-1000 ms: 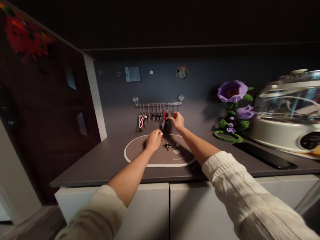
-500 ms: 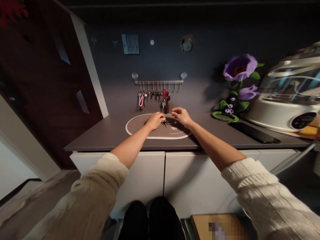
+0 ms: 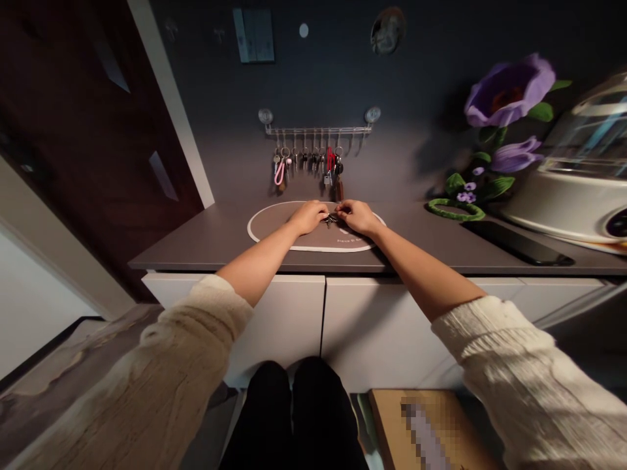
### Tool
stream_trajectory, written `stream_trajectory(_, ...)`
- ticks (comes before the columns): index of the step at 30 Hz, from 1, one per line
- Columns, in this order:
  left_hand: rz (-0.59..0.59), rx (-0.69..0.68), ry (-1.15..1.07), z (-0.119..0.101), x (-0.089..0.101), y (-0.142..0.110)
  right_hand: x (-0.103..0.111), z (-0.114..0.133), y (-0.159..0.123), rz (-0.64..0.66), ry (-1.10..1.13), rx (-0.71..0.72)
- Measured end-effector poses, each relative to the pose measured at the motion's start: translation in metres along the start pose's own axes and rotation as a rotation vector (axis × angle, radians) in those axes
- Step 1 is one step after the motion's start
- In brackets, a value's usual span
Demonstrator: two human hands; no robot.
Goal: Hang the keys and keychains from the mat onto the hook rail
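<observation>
A small bunch of keys (image 3: 331, 220) is held between my two hands, just over the brown oval mat (image 3: 274, 227) with a white rim. My left hand (image 3: 309, 217) has its fingers pinched on the keys from the left. From the right, the fingertips of my right hand (image 3: 356, 216) close on the same bunch; exactly which part they grip is too small to tell. Behind the hands, several key sets (image 3: 313, 158) hang from a clear hook rail (image 3: 318, 130) on the wall, among them one with a pink loop (image 3: 279, 173) and one with a red strap (image 3: 330, 158).
Right of the mat, a black phone (image 3: 519, 243) lies on the grey counter (image 3: 186, 241). Purple knitted flowers (image 3: 512, 91) on a green ring base (image 3: 455, 209) stand behind it, beside a white appliance (image 3: 578, 189). Below are white cabinet doors (image 3: 274, 320) and a cardboard box (image 3: 386, 424).
My right hand has come in leftward and down to the keys, meeting my left hand there. The view has tilted down, so the wall and rail sit higher.
</observation>
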State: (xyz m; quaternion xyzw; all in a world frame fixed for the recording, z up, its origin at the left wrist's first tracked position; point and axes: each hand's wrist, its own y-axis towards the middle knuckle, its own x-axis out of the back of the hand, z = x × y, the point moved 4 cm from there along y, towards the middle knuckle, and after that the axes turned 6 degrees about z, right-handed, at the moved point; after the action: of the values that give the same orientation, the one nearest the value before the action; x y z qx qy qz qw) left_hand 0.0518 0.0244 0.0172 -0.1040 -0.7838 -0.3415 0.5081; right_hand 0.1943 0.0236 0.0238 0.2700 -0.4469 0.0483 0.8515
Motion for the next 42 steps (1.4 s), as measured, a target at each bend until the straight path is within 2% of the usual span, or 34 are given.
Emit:
stream_trajectory(7, -0.043, 0.061, 0.020, 0.001, 0.002, 0.000, 0.001, 0.002, -0.001, -0.008, 0.008, 0.010)
stream_trajectory(12, -0.118, 0.071, -0.037, 0.001, 0.005, 0.001, 0.001, 0.004, -0.002, 0.005, 0.000, 0.025)
stream_trajectory(18, -0.185, 0.141, -0.232, 0.003, 0.007, 0.001, 0.002, 0.005, -0.002, -0.023, 0.011, 0.034)
stream_trajectory(23, -0.226, 0.243, -0.400, 0.008, 0.006, 0.002, 0.004, 0.008, -0.003, -0.071, 0.021, 0.099)
stream_trajectory(30, -0.261, 0.360, -0.771, 0.010, 0.004, 0.000, 0.003, 0.016, -0.003, -0.060, 0.043, 0.320)
stream_trajectory(35, -0.249, 0.426, -0.906, 0.007, 0.006, -0.003, 0.000, 0.020, -0.004, -0.017, -0.013, 0.452)
stream_trajectory(42, -0.224, 0.451, -1.020, 0.010, 0.005, -0.002, 0.002, 0.021, -0.004, -0.028, -0.044, 0.416)
